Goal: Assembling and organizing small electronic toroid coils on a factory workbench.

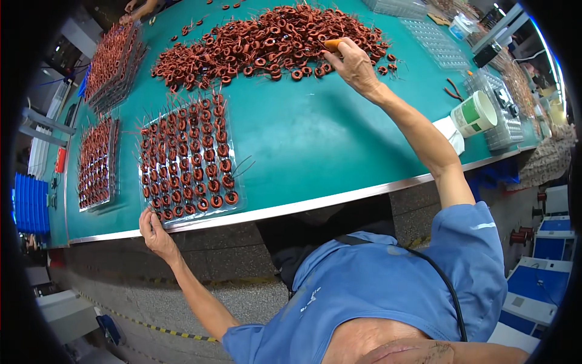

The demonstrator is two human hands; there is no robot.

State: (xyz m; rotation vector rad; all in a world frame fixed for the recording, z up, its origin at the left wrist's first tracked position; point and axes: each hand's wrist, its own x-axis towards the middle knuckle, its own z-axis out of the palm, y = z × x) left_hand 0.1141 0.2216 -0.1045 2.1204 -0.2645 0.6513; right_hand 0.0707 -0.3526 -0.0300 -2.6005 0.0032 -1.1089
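Observation:
A clear plastic tray point(237, 203) filled with rows of copper-wound ring coils point(194, 147) lies near the front edge of the table. My left hand point(159, 236) grips its near left corner, thumb on top. My right hand point(356, 65) is stretched over the right part of a large loose pile of the same coils point(260, 45). Its thumb and forefinger are apart, with no coil visible between them. An orange-yellow cover point(332, 44), perhaps a finger cot, shows at the forefinger's tip. The pile's coils have thin wire leads sticking out.
Left of the tray stands another filled tray point(98, 164), with stacked filled trays point(115, 67) behind it. On the right are pliers point(453, 89), a white-green bucket point(474, 113), clear trays point(433, 43) and a white cloth point(450, 133). Another person's hand point(129, 7) shows at the far left.

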